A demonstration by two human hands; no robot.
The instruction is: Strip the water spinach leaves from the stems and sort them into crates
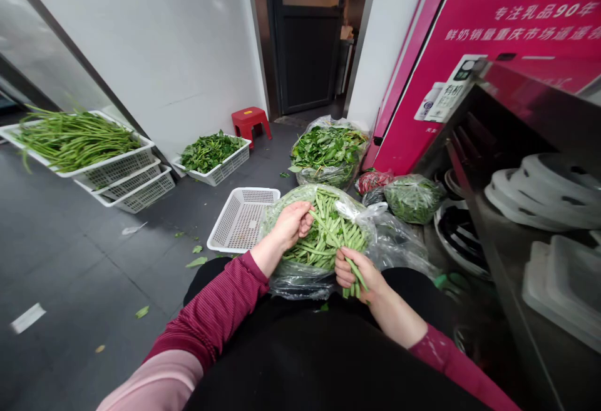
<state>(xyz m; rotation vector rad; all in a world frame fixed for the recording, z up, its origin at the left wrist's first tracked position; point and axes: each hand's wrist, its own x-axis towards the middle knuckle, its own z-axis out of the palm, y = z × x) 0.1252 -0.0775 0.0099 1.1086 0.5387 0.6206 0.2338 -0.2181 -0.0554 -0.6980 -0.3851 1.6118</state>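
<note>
A clear plastic bag (pixel 277 210) full of green beans (pixel 305 249) lies open between my knees. Over its left part, my left hand (pixel 294 223) is closed, its fingers pinching the end of a bean. At the bag's lower right, my right hand (pixel 354 273) is wrapped round a small bunch of beans, whose ends stick out below the fingers. Just left of the bag, a white perforated basket (pixel 243 217) sits on the floor with nothing to be seen in it.
Stacked white baskets (pixel 141 195) with long green stems stand at left. Farther back are a basket of leafy greens (pixel 211 153), a red stool (pixel 251 124) and a bag of leaves (pixel 328 148). A metal shelf (pixel 498 248) with white lids is at right.
</note>
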